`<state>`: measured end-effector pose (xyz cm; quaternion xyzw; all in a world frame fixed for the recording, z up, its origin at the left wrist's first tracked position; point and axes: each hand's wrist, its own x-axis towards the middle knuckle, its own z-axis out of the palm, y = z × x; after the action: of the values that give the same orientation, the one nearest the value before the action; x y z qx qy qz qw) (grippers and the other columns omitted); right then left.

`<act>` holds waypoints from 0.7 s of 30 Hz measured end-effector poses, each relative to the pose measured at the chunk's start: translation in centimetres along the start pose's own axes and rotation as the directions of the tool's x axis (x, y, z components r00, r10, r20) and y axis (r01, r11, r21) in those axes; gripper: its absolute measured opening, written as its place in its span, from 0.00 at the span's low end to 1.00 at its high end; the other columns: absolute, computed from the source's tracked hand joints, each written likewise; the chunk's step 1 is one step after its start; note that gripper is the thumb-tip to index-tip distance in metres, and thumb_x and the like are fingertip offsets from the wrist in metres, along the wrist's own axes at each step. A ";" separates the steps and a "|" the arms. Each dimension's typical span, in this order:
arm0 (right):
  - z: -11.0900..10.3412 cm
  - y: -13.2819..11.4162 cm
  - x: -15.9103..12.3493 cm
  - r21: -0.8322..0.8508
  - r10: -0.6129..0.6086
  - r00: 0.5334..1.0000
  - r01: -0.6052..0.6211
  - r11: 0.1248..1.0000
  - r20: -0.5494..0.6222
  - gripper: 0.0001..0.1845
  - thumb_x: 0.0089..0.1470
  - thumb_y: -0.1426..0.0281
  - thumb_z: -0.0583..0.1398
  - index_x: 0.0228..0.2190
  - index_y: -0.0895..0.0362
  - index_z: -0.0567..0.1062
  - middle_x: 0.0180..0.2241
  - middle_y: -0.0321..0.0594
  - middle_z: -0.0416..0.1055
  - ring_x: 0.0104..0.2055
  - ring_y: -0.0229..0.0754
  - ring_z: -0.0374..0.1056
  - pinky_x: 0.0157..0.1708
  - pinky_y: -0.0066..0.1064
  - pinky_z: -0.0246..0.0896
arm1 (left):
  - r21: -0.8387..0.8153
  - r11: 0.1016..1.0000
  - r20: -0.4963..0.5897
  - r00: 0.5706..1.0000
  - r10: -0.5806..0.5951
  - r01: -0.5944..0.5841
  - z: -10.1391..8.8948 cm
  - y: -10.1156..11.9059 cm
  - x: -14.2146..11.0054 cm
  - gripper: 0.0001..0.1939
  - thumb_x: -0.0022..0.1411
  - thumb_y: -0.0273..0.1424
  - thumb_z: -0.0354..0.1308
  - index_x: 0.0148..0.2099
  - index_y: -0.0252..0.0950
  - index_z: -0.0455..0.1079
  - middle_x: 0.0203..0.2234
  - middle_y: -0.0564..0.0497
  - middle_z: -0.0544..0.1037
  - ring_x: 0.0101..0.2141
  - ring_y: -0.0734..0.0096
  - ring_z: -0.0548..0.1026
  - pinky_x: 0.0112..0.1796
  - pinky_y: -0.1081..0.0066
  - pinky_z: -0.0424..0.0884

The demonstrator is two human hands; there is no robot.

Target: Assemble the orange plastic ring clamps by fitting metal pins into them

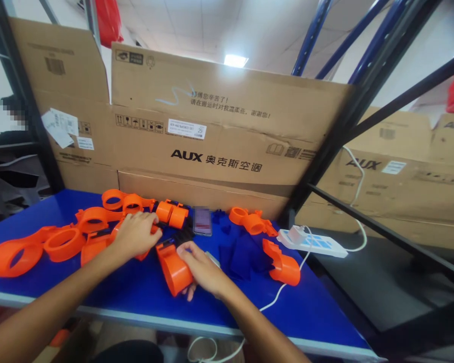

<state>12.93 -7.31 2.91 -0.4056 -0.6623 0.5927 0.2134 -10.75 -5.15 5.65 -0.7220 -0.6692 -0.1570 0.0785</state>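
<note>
Clearly, I had the right hand (201, 267) pinched onto an orange cuff (177, 275), thumb along its upper right side and fingertips showing below, close to the middle of the table's front edge. Whether its underside touched the table (306, 315) or hung just above, I could not tell from my end. The left hand (136, 234) was bent over the orange pieces (66, 253) farther left, fingers curled beside a small dark fitting (159, 225); whether it pinched anything, I could not make out. I judged the cuff to be moulded plastic: light for its bulk, stiff round the curved band, with a smooth, slightly glossy outside that might slide under dry fingers. The band looked thin enough that I would not have squeezed hard across it, since it could flex or crack there. To my mind the safest hold was the wall of the band, thumb outside and fingers underneath, clear of the dark clip (166, 244) at its far end, which seemed more delicate. Dark blue sheets (242, 259) lay to its right and a phone (202, 221) toward the table's back edge, so I counted the front side as the roomier approach.
</note>
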 end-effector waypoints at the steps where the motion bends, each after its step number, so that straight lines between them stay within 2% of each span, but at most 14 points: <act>1: 0.4 -0.1 0.2 -0.053 -0.007 1.000 0.006 0.999 -0.014 0.24 0.64 0.46 0.52 0.49 0.51 0.63 0.26 0.33 0.73 0.19 0.38 0.72 0.14 0.23 0.63 | 0.000 1.000 -0.042 0.999 0.026 -0.026 -0.3 0.3 -0.2 0.16 0.65 0.41 0.52 0.47 0.39 0.74 0.42 0.43 0.81 0.48 0.51 0.75 0.48 0.57 0.65; 4: 0.8 -0.5 0.6 -0.237 -0.064 0.996 0.047 0.970 -0.063 0.23 0.66 0.47 0.49 0.48 0.51 0.66 0.29 0.35 0.75 0.19 0.37 0.70 0.16 0.24 0.61 | 0.036 0.994 -0.145 0.984 0.107 -0.103 -1.5 0.3 -1.0 0.18 0.68 0.42 0.49 0.48 0.37 0.73 0.45 0.41 0.79 0.49 0.51 0.74 0.49 0.58 0.66; 6: 0.8 -1.0 0.5 -0.347 -0.103 0.991 0.066 0.936 -0.088 0.25 0.67 0.47 0.46 0.47 0.52 0.68 0.27 0.36 0.75 0.19 0.37 0.70 0.19 0.25 0.61 | 0.074 0.993 -0.169 0.980 0.104 -0.093 -2.6 -0.6 -2.0 0.20 0.69 0.43 0.47 0.49 0.37 0.72 0.45 0.40 0.79 0.48 0.51 0.75 0.47 0.59 0.67; 10: 0.5 -1.6 -0.2 -0.538 -0.182 0.975 0.086 0.839 -0.127 0.26 0.69 0.49 0.45 0.43 0.54 0.72 0.27 0.39 0.76 0.26 0.41 0.72 0.29 0.28 0.59 | 0.216 0.966 -0.113 0.987 -0.118 0.141 -4.7 -4.1 -4.2 0.27 0.69 0.48 0.42 0.56 0.36 0.70 0.46 0.36 0.77 0.44 0.45 0.77 0.39 0.58 0.69; 13: 0.5 -1.7 -0.6 -0.619 -0.249 0.961 0.123 0.776 -0.121 0.26 0.70 0.51 0.43 0.43 0.54 0.72 0.31 0.42 0.77 0.33 0.43 0.74 0.33 0.29 0.56 | 0.278 0.925 -0.020 0.964 -0.265 0.260 -6.3 -7.9 -5.0 0.33 0.68 0.53 0.40 0.56 0.34 0.70 0.47 0.35 0.77 0.42 0.43 0.77 0.39 0.56 0.69; 16: 0.4 -2.0 -0.7 -0.651 -0.262 0.957 0.120 0.749 -0.125 0.26 0.71 0.52 0.41 0.45 0.53 0.71 0.34 0.42 0.77 0.36 0.44 0.74 0.34 0.29 0.54 | 0.310 0.901 0.049 0.941 -0.334 0.303 -7.3 -12.9 -4.9 0.37 0.68 0.56 0.37 0.58 0.32 0.69 0.48 0.33 0.76 0.49 0.40 0.74 0.45 0.52 0.68; 19: -0.1 -2.4 -0.7 -0.660 -0.232 0.962 0.080 0.747 -0.146 0.27 0.71 0.52 0.39 0.47 0.52 0.71 0.36 0.42 0.78 0.38 0.46 0.74 0.35 0.30 0.54 | 0.359 0.831 0.099 0.867 -0.488 0.426 -7.1 -18.4 -4.9 0.47 0.62 0.64 0.42 0.65 0.29 0.63 0.54 0.28 0.72 0.54 0.33 0.69 0.50 0.47 0.64; 21: -0.4 -2.6 -0.8 -0.658 -0.222 0.963 0.069 0.750 -0.152 0.28 0.71 0.51 0.38 0.48 0.51 0.71 0.38 0.43 0.78 0.40 0.47 0.74 0.36 0.30 0.54 | 0.288 0.838 0.188 0.831 -0.524 0.463 -6.0 -21.4 -5.5 0.50 0.58 0.64 0.49 0.67 0.29 0.62 0.57 0.28 0.71 0.53 0.38 0.71 0.52 0.51 0.63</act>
<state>13.00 -7.61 5.70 -0.4641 -0.8276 0.2603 0.1784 -33.00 -10.27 7.38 -0.5231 -0.8517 0.0025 0.0300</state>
